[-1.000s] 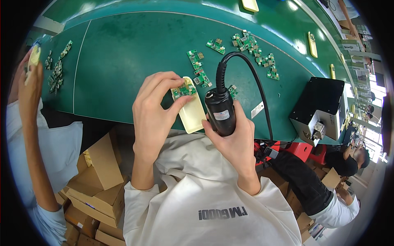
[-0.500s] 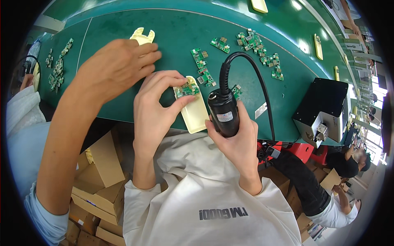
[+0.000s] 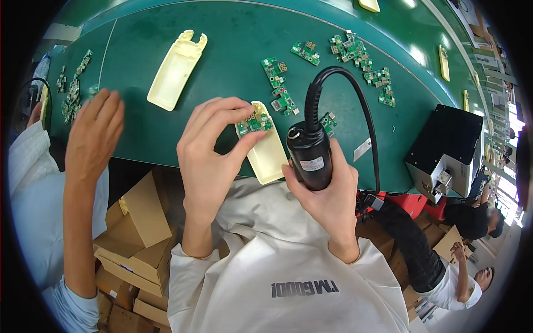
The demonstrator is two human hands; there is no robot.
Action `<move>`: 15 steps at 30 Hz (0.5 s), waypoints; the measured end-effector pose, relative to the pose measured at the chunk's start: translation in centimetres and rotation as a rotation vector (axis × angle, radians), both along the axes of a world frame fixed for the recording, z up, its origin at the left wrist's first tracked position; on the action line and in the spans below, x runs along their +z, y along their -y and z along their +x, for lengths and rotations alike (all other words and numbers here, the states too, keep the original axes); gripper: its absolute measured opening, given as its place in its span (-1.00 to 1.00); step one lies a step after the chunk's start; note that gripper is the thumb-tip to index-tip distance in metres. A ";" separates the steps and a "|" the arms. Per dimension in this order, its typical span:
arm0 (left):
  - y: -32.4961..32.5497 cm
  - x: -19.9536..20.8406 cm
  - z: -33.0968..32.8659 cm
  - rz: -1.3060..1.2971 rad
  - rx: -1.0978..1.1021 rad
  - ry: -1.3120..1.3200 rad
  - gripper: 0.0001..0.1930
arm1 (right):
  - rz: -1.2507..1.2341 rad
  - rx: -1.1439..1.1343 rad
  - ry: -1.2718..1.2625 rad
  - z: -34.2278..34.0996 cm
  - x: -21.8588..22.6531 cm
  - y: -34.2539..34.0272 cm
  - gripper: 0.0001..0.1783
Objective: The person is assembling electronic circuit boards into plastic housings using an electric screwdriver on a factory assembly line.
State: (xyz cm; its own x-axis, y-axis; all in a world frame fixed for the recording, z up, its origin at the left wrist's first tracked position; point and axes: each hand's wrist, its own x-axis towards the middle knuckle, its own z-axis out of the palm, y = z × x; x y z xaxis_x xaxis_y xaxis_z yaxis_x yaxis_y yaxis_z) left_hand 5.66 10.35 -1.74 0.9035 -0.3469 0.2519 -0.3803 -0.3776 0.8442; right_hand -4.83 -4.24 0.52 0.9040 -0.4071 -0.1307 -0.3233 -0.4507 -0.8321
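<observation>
Co-worker's hand (image 3: 94, 130): a second ago raised at the far left holding a cream shell; half a second ago stretched over the tabletop (image 3: 166, 133) toward the circuit board (image 3: 254, 123); now drawn back to the tabletop's near edge, open and holding nothing. Second cream shell (image 3: 176, 69): absent from the tabletop a second ago, half a second ago just beyond that hand, now lying free, up-left of the circuit board.

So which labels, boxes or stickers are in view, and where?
Label: on the black driver in the right hand; small, white with red.
Sticker: on the green belt, right of the driver; white strip.
Cardboard boxes: under the belt, lower left; brown, flaps open.
</observation>
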 end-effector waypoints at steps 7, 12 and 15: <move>-0.1 -0.4 -0.2 -0.051 0.023 0.011 -0.67 | -0.004 0.008 0.003 0.1 0.1 0.0 -0.60; -0.3 -0.7 -0.3 -0.066 0.027 0.053 -0.67 | 0.004 0.005 0.002 0.2 0.3 -0.1 -0.59; -0.4 -1.3 -0.2 -0.041 0.014 0.139 -0.66 | 0.007 0.005 0.011 0.3 0.3 -0.2 -0.59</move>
State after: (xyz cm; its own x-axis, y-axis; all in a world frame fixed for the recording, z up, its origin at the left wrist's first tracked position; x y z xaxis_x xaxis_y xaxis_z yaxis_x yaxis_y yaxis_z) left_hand 5.44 10.71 -3.01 0.8634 -0.3215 0.3888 -0.4898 -0.3499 0.7986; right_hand -4.54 -4.06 0.86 0.9072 -0.4020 -0.1239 -0.3123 -0.4463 -0.8386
